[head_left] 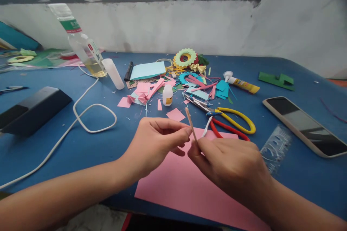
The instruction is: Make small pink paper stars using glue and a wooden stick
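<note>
Above a pink paper sheet (184, 187), a thin tan strip (191, 124) stands tilted between my hands; I cannot tell whether it is wood or folded paper. My right hand (230, 155) grips its lower end between thumb and curled fingers. The thumb and forefinger of my left hand (159, 144) pinch together at the strip's left side, a little higher up. Just beyond my right hand lie scissors (238, 117) with yellow and red handles. A small white bottle (167, 95) stands past my left hand, near pink paper scraps (175, 114).
Coloured paper pieces and a ring-shaped paper cutout (185, 57) lie toward the wall. A tall clear bottle (81, 48), a white tube (114, 74) and a white cable (93, 106) are left. A yellow glue tube (245, 85), clear stencil ruler (277, 148) and phone (306, 126) lie right.
</note>
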{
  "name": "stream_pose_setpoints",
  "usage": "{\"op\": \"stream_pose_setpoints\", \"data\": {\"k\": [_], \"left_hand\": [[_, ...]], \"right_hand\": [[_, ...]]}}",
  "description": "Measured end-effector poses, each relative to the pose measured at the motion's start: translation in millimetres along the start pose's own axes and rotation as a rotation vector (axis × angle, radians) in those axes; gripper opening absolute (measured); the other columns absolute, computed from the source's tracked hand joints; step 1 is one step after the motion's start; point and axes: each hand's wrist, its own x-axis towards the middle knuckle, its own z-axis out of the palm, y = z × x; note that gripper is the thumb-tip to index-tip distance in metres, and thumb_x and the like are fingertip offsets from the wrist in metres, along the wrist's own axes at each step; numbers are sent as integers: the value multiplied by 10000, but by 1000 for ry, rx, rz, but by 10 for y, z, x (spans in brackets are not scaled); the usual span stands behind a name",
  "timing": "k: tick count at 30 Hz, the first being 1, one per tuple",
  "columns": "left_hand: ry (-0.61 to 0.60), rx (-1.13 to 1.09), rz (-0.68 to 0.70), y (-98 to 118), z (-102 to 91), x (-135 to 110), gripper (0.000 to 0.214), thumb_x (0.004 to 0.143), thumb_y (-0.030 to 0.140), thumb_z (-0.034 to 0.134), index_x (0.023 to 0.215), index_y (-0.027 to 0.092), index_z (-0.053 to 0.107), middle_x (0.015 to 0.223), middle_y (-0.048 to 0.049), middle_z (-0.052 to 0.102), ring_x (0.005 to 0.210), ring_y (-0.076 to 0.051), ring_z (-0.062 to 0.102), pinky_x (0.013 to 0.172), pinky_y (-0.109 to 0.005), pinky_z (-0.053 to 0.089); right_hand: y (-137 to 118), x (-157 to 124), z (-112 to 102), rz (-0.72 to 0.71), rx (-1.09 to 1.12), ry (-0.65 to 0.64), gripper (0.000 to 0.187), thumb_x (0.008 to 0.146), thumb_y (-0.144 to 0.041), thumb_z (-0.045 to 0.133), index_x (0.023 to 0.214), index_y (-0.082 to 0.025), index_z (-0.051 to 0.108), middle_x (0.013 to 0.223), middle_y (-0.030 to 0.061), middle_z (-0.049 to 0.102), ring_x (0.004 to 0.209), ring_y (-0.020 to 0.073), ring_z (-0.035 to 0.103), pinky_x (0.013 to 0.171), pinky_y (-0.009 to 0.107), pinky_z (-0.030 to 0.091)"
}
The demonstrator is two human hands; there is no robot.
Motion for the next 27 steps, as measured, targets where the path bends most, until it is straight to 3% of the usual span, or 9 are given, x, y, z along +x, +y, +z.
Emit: {"op": "stream_pose_setpoints", "data": {"k": [12,23,27], "left_hand": [[10,9,-102,-22,-20,21,111,606,155,649,495,148,638,511,33,569,493,-60,521,489,-158,505],[-79,-87,-254,26,-45,29,122,631,185,656,530,122,630,523,31,518,499,-53,486,441,-129,499],[-171,-76,-285,4,-66,22,161,675,160,623,522,117,601,521,33,502,500,-50,467,471,-146,518]], "right_hand": [[2,-15,-20,-11,-32,-25,343,750,-139,594,461,-210,424,368,-46,407,355,115,346,423,288,205],[4,2,-1,-2,-28,14,378,797,-179,561,447,-204,421,353,-50,384,345,106,338,413,282,201],[23,6,-6,34,-28,4,381,803,-178,548,443,-197,426,352,-49,371,340,96,340,409,287,206]]}}
